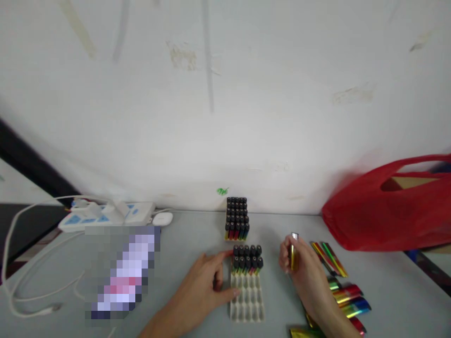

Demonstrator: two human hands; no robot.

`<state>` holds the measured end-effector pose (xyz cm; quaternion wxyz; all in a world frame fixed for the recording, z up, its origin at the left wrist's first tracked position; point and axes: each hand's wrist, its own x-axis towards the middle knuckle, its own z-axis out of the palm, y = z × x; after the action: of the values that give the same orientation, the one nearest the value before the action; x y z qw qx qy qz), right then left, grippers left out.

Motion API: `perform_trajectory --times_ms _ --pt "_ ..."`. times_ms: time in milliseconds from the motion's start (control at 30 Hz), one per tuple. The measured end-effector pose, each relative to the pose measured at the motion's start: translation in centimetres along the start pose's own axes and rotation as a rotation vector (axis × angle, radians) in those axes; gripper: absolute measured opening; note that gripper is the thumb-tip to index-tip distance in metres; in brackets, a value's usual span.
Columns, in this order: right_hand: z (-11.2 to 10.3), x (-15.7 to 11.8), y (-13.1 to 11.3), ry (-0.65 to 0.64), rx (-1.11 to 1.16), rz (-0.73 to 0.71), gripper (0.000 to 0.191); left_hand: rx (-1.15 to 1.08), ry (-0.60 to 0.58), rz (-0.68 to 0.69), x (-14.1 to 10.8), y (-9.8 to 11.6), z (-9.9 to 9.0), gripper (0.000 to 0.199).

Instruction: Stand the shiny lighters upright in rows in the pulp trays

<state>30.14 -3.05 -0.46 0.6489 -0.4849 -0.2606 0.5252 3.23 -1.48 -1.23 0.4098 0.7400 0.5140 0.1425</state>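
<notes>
My left hand [202,286] lies along the left side of a pale plastic tray [247,315]. Its thumb rests on the tray's left edge, and its index finger reaches to the batteries, with the two held apart. Black-topped batteries [248,262] with coloured lower ends stand upright in the tray's far rows; the nearer slots show bare. To the right of the tray, my right hand [306,267] is closed around a shiny gold battery [294,253], held upright with a silver end on top. Its lower end is partly covered by fingers.
Another block of upright batteries [237,218] stands near the wall. Shiny coloured pieces [348,300] lie beneath and beside my right forearm, with more [329,259] behind. A red bag [380,211] stands right. At left are a power strip [109,216], white cables and a blurred object [127,274].
</notes>
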Motion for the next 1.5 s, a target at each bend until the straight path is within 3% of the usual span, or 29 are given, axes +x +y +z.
perform_trajectory --times_ms 300,533,700,1000,1167,1367,1500 --pt "0.0 -0.7 -0.2 -0.154 0.222 0.163 0.045 -0.003 0.015 0.016 -0.1 -0.4 0.3 0.074" --pt "-0.3 -0.9 -0.4 -0.266 0.375 0.254 0.054 0.009 0.017 0.001 -0.3 0.4 -0.2 0.075" --pt "-0.4 -0.7 0.1 -0.361 0.309 0.297 0.060 0.004 0.010 -0.004 -0.4 0.6 -0.2 0.072" --pt "-0.8 -0.5 0.3 -0.402 0.259 0.369 0.068 -0.001 0.015 0.005 -0.4 -0.4 0.3 0.081" --pt "-0.5 -1.0 0.2 -0.433 0.222 0.373 0.073 -0.002 0.013 -0.006 -0.4 -0.5 0.3 0.076" --pt "-0.1 -1.9 1.0 -0.393 0.078 0.282 0.073 -0.030 0.021 0.006 -0.7 -0.4 0.3 0.077" --pt "-0.2 -2.4 0.4 -0.396 0.112 0.352 0.074 -0.011 0.015 -0.001 -0.9 -0.1 0.3 0.082"
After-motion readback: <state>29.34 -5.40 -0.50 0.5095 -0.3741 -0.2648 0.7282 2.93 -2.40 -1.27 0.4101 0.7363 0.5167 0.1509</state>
